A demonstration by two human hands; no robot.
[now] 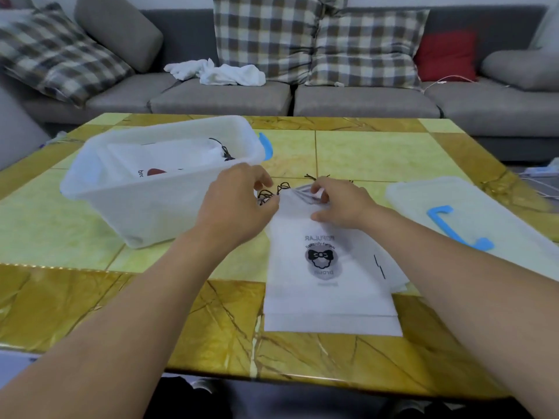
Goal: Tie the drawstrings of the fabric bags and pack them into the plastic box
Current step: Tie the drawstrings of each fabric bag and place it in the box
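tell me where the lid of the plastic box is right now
In the head view the lid lies flat on the table at the right, beyond the right forearm, with blue clips on top. The plastic box stands apart on the left.

The top fabric bag of the stack on the table carries black print that reads upside down from this view: "POPULAR", then "Especially for you" curving over a black bow emblem, then "brown", with a smaller line below too faint to read. On the bag lying in the plastic box, only the letters "br" show beside a dark red shape, the rest hidden by the box wall.
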